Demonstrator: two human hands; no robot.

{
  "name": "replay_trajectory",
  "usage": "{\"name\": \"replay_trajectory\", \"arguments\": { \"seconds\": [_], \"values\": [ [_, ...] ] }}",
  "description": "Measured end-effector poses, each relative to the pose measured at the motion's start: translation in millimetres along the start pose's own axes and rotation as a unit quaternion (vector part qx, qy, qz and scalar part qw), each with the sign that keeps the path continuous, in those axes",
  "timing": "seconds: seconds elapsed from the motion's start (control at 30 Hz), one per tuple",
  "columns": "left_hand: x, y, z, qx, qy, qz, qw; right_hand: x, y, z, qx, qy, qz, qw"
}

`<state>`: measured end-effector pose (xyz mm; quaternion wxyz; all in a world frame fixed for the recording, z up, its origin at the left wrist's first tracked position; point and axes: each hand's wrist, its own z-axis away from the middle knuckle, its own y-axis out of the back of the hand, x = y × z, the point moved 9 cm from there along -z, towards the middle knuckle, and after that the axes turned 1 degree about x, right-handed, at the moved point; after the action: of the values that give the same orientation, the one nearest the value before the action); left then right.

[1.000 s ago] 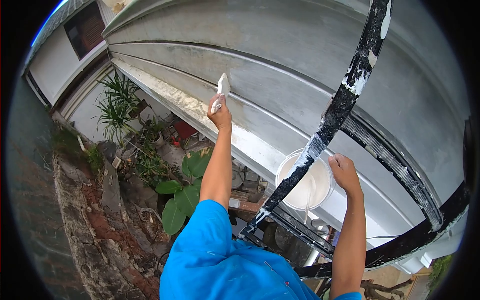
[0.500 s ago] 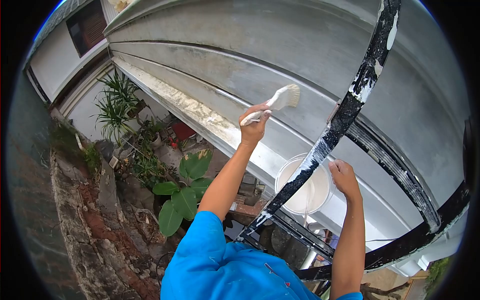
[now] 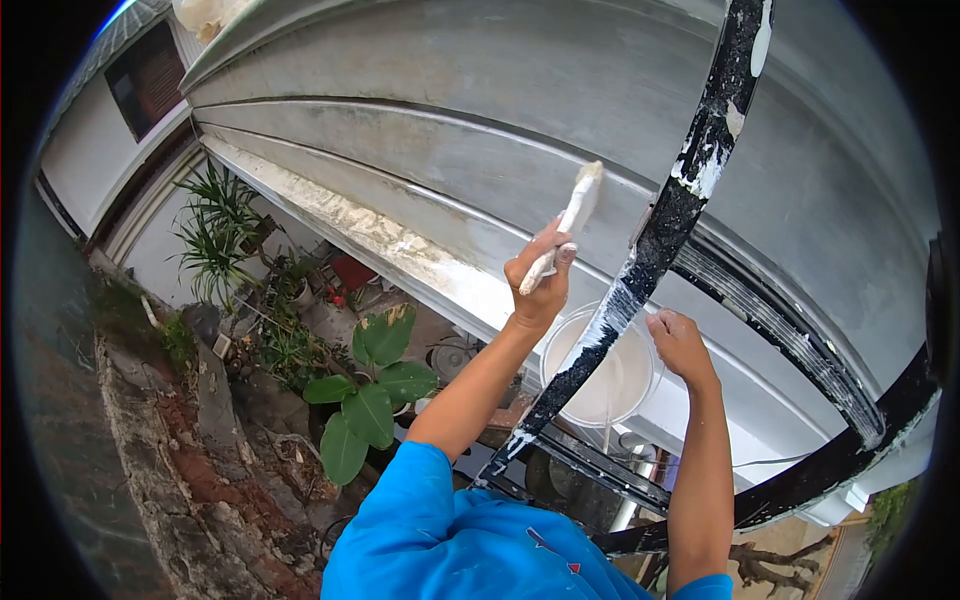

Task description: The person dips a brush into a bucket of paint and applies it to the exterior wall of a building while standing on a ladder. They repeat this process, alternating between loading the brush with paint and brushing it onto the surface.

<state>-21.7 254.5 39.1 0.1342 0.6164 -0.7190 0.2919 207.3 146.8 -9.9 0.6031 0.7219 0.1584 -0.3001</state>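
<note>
A: Surface and setting?
B: An outdoor grey wall (image 3: 450,120), moulded in long smooth ridges and weathered. Leafy plants (image 3: 375,390) stand in the yard below.
A: Hands?
B: The left hand (image 3: 540,280) grips a paint-coated brush (image 3: 572,212), bristles up, close to the wall. The right hand (image 3: 680,345) is closed on the rim of a round bucket (image 3: 605,390) of white paint, behind a black, paint-flecked bar (image 3: 685,195).

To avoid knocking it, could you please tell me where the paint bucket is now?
In the head view the paint bucket is right of centre, behind the black bar, below the left hand holding the brush, right hand gripping its rim.
</note>
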Motion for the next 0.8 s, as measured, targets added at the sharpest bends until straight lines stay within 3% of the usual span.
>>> {"name": "replay_trajectory", "arguments": {
  "seconds": [0.07, 0.13, 0.2, 0.33, 0.43, 0.47, 0.5, 0.6, 0.7, 0.8],
  "values": [
    [26.4, -33.1, 12.6, -0.099, 0.071, 0.169, 0.978, 2.3, 0.1, 0.5, -0.002, -0.011, 0.005, 1.000],
    [2.4, -70.2, 39.0, -0.200, 0.164, 0.151, 0.954, -0.9, 1.1, 3.7, -0.008, -0.017, 0.003, 1.000],
    [-17.5, -86.8, 45.7, -0.257, 0.201, 0.110, 0.939, -4.2, 2.1, 4.7, -0.008, -0.012, 0.000, 1.000],
    [-38.5, -16.2, -1.1, -0.136, 0.112, 0.098, 0.979, -0.5, 2.7, 4.6, -0.002, 0.006, 0.000, 1.000],
    [-57.5, 70.6, -36.1, -0.016, 0.018, -0.026, 0.999, 3.5, 0.1, 4.3, -0.001, -0.002, -0.006, 1.000],
    [-68.5, 97.9, -46.3, 0.012, 0.026, -0.121, 0.992, 4.8, -1.9, 2.4, 0.000, 0.010, -0.004, 1.000],
    [-86.6, 126.3, -56.2, 0.054, 0.046, -0.136, 0.988, 6.4, -3.9, 0.6, 0.023, 0.047, 0.001, 0.999],
    [-112.2, 181.5, -65.7, 0.179, 0.068, -0.127, 0.973, 0.5, -3.8, 2.2, -0.006, 0.027, 0.016, 1.000],
    [-116.3, 150.5, -45.2, 0.109, 0.078, -0.041, 0.990, -3.6, -0.7, 3.6, -0.013, 0.020, 0.013, 1.000],
    [-17.0, 23.4, 9.5, -0.055, -0.050, -0.182, 0.980, 7.5, -7.6, -2.1, 0.011, 0.045, 0.021, 0.999]
  ]
}}
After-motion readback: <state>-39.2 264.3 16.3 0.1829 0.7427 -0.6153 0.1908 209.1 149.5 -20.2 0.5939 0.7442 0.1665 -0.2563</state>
